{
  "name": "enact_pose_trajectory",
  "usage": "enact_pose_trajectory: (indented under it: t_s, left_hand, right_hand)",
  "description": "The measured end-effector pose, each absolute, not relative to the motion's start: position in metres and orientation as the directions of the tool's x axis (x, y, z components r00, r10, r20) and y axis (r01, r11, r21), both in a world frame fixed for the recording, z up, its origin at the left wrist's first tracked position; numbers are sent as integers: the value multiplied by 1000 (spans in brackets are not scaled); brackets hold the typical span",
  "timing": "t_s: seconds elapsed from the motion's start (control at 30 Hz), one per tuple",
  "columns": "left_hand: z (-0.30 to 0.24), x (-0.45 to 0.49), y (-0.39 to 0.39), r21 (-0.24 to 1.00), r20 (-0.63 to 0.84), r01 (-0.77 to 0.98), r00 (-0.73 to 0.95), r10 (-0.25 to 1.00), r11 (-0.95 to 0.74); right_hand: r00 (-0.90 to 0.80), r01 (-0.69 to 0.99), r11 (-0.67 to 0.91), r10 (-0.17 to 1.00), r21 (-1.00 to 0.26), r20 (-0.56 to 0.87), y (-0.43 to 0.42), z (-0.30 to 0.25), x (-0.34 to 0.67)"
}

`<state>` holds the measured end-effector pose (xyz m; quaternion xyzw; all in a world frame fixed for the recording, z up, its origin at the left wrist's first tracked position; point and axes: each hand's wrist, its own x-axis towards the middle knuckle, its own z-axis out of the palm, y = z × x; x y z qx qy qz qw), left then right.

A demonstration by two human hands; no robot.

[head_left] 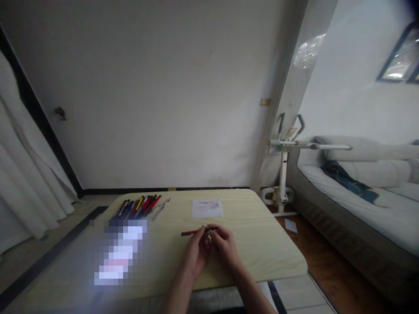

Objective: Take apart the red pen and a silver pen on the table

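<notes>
A red pen with a black end [189, 233] lies level across both my hands, above the near middle of the table. My left hand [198, 245] is closed around the red barrel. At the black end, the fingers of my right hand [224, 242] are pinched on the pen; its tip is partly hidden by them. Just beyond my hands lies a small white sheet of paper [207, 209] with dark scribbles on it. At the table's far left sits a row of several pens [137, 206] in black, blue, yellow and red.
The pale wooden table [255, 244] has rounded corners. A pixelated bright patch covers its left side. Beyond it rises a grey wall [170, 96]. To the right stand a white exercise machine [283, 174] and a sofa [360, 196]; a white curtain [26, 152] hangs left.
</notes>
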<state>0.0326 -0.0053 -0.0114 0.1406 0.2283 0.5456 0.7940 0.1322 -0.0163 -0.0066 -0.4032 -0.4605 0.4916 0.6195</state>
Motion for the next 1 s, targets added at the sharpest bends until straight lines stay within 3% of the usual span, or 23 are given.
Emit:
enact_pose_trajectory:
  t_s: [0.23, 0.53, 1.0]
  left_hand:
    - [-10, 36, -5, 599, -173, -763, 174, 969, 244]
    - [-11, 35, -8, 628, -185, -742, 151, 971, 235]
    - [-9, 36, -9, 617, -216, -749, 135, 967, 242]
  right_hand:
    - [106, -165, 171, 982, -971, 155, -15, -7, 137]
    - [127, -91, 207, 973, -974, 195, -19, -8, 135]
    - [161, -106, 189, 972, -976, 171, -17, -10, 135]
